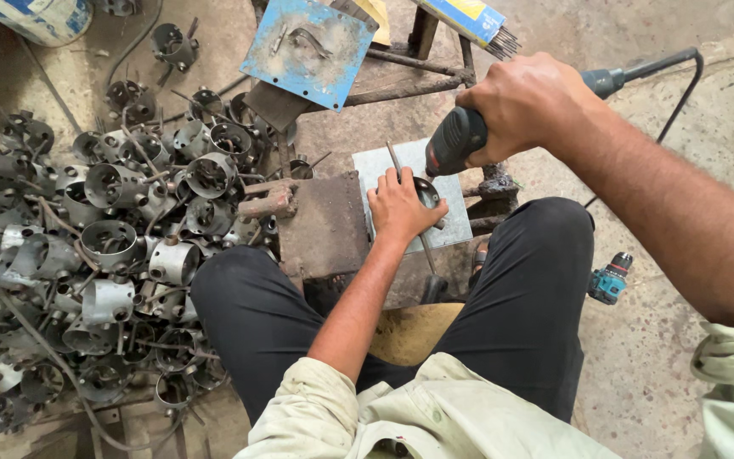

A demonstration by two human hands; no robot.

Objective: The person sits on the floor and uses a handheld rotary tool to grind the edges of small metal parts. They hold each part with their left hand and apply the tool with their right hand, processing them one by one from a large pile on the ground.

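My right hand (pixel 520 102) is shut on the body of a dark corded power tool (pixel 456 140), held upright over a small metal ring piece (pixel 427 192). My left hand (pixel 398 206) presses down on that ring piece, which lies on a grey metal plate (pixel 456 223). A thin rod (pixel 393 156) sticks out from under my left fingers toward the far side. The tool's tip is hidden behind my left hand.
A large heap of metal ring parts (pixel 112 246) covers the floor at left. A rusty block (pixel 324 223) sits beside the plate. A blue plate (pixel 307 47) lies farther off, with welding rods (pixel 477 21) near it. A cordless drill (pixel 609 279) lies by my right knee.
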